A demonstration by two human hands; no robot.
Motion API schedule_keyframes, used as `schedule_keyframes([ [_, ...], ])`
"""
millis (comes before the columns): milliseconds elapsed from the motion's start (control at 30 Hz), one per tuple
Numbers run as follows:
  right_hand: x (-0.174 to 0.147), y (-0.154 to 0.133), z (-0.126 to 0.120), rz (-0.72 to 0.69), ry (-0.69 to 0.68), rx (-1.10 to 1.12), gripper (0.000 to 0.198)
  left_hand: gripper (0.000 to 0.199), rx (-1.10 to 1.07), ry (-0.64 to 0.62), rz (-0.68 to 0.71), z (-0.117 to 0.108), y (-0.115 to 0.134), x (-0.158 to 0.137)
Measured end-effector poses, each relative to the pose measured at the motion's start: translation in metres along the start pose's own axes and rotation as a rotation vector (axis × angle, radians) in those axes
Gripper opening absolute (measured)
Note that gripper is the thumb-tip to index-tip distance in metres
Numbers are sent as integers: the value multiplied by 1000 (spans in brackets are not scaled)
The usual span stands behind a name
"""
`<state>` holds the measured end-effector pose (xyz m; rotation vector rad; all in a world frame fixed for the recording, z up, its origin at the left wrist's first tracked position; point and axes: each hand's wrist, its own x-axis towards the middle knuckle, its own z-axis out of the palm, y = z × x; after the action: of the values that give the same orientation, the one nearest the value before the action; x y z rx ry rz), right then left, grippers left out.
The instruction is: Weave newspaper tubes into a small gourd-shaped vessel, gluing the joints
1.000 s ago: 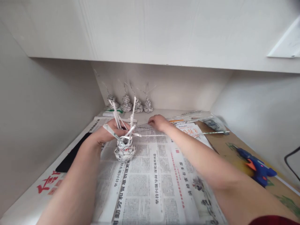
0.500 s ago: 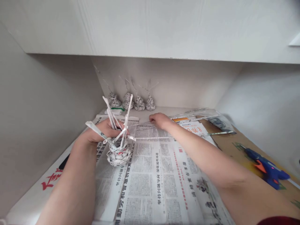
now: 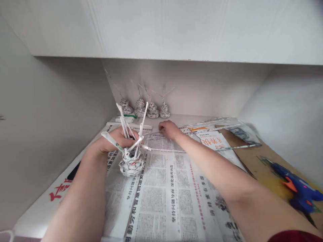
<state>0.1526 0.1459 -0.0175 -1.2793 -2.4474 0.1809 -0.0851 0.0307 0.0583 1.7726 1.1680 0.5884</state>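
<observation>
My left hand grips a small woven paper piece, its fingers partly hidden behind the upright paper ends. The piece is coiled from rolled newspaper, with several stiff ends fanning out at its top. Farther right, my right hand is closed in a pinch over the thin rolled paper sticks lying across the newspaper. A stick appears to be between its fingertips, which are partly hidden. One long stick runs below that hand, from near the woven piece toward the right.
Several finished woven paper gourds stand along the back wall. A blue glue gun lies on brown board at right, near a clear plastic bag. A low overhead panel and side walls enclose the table.
The camera view has shifted slightly. My right hand has edged a little left along the sticks; my left hand still holds the woven piece.
</observation>
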Motion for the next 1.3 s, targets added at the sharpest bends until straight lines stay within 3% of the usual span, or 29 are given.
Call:
schedule_keyframes([
  [100,-3,1,-11,-41,68,47,11,20,-16,87,-10,1,1,1],
  [200,-13,-1,-38,-115,169,89,19,23,-43,209,25,1,-2,3],
  [333,-37,-15,-79,-275,526,122,22,26,-101,327,58,1,-10,9],
  [433,-57,-27,-98,-333,629,30,19,24,-126,390,79,1,-17,14],
  [667,-76,-37,-98,-356,618,-122,14,24,-80,478,68,2,-15,15],
  [1067,-74,-35,-93,-334,571,-166,15,25,-64,464,98,2,-17,17],
  [1300,-76,-41,-92,-325,533,-182,16,22,-57,466,43,7,-11,15],
])
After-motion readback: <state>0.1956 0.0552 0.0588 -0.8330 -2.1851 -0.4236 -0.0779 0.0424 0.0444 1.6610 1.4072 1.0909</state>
